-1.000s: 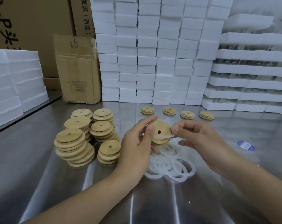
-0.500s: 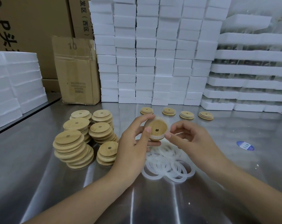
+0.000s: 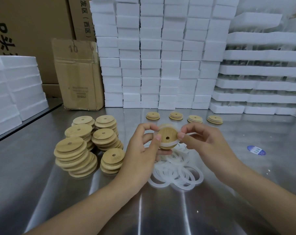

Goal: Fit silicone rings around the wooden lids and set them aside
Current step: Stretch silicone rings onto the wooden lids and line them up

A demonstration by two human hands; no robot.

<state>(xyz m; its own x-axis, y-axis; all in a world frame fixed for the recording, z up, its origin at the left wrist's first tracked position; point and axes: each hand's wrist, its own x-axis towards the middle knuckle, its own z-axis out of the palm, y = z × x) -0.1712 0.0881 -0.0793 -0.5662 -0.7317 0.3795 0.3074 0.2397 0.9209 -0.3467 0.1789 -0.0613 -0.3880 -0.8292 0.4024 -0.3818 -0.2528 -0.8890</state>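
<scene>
Lid [image 3: 168, 134] rim, ring [image 3: 171, 143] partly hidden under left hand [image 3: 140, 150], right hand [image 3: 208, 145]; box [image 3: 77, 75] print unreadable; sticker [image 3: 256, 150] text blurred.

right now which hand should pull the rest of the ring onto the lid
Right. The right hand pinches the ring at the edge of the lid, while the left hand is busy holding the lid.

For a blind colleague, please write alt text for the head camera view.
A left hand grips a wooden lid while the right hand pinches a silicone ring partly stretched around it. Loose rings lie below on the steel table, bare lid stacks at left, four lids in a row behind.
</scene>
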